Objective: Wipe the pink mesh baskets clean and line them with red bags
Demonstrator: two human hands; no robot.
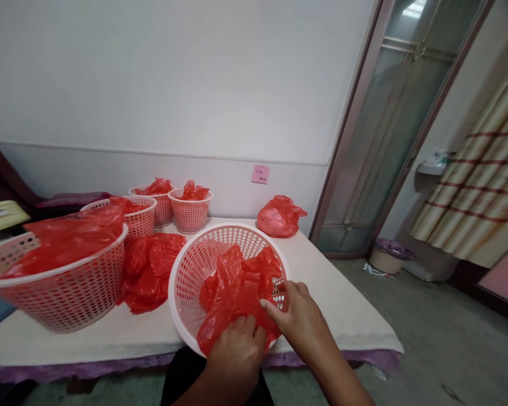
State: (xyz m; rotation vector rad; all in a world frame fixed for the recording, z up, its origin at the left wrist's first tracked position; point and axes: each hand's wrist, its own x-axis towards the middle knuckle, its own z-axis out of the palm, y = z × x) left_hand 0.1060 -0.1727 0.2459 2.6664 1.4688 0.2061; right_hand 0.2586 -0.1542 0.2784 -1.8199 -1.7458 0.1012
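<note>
A pale wall backs the scene, with a glass-paned door to its right, and below the wall runs a desk under a white cover. On or over that desk are five plastic mesh baskets: two large, three smaller. One large basket stands at the left; the other, the tilted basket, leans its mouth toward the person at the near edge, and what bears its near side cannot be told. The smaller three, a nearer one and two by the wall, stand behind the left one. Red plastic shows in seven bunches: one in each basket, a loose heap between the two large baskets, and a rounded bundle near the wall; bags per bunch cannot be counted. The red plastic bag being handled lies crumpled inside the tilted basket; it should prove light, limp, slippery and easily torn, best taken by a gathered fold, while the stiffer basket suits a hold at its rim. Of the two hands, set apart, the left hand is bunched on the bag's near part; the right hand reaches over the rim, thumb and forefinger spread, its hold unclear. Smallest, one pink note is on the wall.
</note>
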